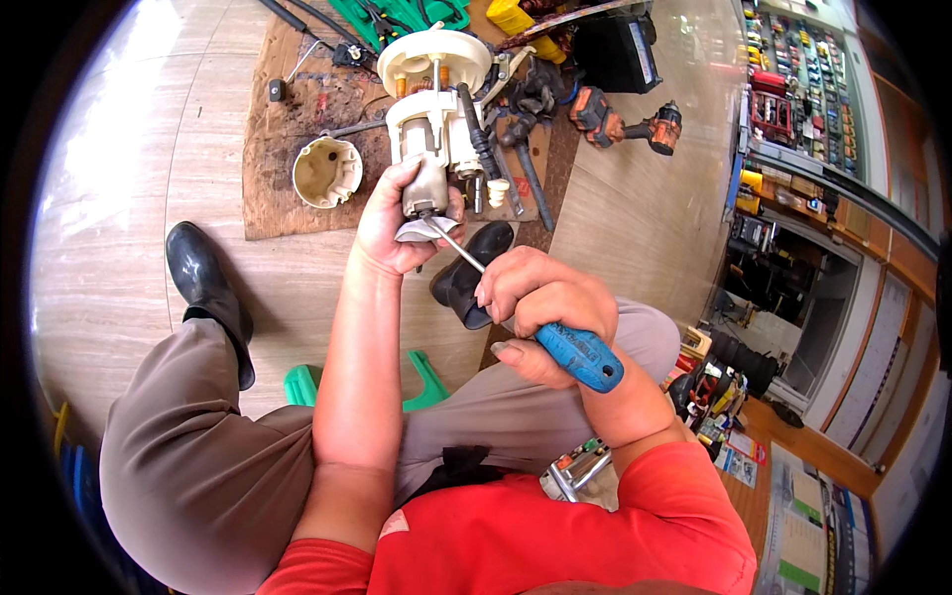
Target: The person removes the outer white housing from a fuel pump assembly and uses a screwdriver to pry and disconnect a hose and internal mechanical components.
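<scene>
My left hand (387, 226) is wrapped round the lower end of a fuel pump module (424, 188), a metal cylinder in an off-white plastic frame with a round flange at its far end. In my right fist lies a screwdriver (585, 359) with a blue handle. Its shaft slants up to the left, and the tip reaches a pale grey flap at the pump's near end; whether it is wedged under that flap I cannot tell. Left of the module, an off-white plastic cup (327, 173) rests open side up on a stained wooden board (270, 149).
Right of the board lies an orange and black cordless drill (627, 121), near a black box (610, 55). Dark metal tools (531, 178) and a green tool case (402, 14) sit farther back. A green stool (426, 382) is below me. Stocked shelves (803, 99) stand at right.
</scene>
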{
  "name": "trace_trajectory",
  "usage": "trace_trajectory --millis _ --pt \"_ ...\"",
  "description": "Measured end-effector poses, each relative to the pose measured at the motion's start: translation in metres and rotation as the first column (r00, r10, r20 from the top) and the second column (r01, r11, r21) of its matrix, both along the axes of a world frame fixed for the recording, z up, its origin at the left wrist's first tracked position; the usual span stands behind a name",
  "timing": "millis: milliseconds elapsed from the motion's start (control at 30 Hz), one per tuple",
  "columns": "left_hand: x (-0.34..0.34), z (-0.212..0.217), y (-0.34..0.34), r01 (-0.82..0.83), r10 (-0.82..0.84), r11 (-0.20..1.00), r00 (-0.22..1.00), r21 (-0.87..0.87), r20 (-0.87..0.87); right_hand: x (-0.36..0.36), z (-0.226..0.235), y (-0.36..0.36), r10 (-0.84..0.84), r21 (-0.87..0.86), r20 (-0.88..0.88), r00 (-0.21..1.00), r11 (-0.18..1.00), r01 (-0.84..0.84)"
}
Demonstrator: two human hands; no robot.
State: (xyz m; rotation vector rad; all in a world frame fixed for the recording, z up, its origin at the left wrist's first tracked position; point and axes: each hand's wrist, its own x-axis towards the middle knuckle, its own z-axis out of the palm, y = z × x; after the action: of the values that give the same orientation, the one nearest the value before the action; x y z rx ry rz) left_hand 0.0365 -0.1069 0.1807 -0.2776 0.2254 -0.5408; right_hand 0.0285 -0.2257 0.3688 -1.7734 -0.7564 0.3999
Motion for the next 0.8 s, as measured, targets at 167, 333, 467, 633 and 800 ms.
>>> trace_trajectory --millis 167,333,467,633,800 --pt "0.000 -0.003 -0.003 -0.016 0.019 0.996 0.999 0.091 -0.031 0.001 -0.004 -0.003 -0.044 0.021 -0.030 0.999 0.999 0.045" --pt "0.000 0.001 -0.002 -0.018 0.018 0.994 1.000 0.109 0.009 0.000 -0.004 -0.002 -0.086 0.029 -0.040 0.995 0.996 0.087" --pt "0.001 0.006 -0.001 0.020 -0.013 0.986 0.999 0.168 -0.047 -0.003 0.001 0.003 -0.141 0.013 -0.013 0.990 0.990 0.141" --pt "0.003 0.004 0.000 -0.026 0.030 0.973 0.999 0.229 -0.016 -0.008 -0.004 0.006 -0.120 -0.008 0.058 0.991 0.993 0.121" --pt "0.000 -0.004 0.001 -0.031 0.026 0.995 0.998 0.095 0.051 -0.004 -0.009 0.007 -0.002 -0.014 0.113 0.994 1.000 0.003"
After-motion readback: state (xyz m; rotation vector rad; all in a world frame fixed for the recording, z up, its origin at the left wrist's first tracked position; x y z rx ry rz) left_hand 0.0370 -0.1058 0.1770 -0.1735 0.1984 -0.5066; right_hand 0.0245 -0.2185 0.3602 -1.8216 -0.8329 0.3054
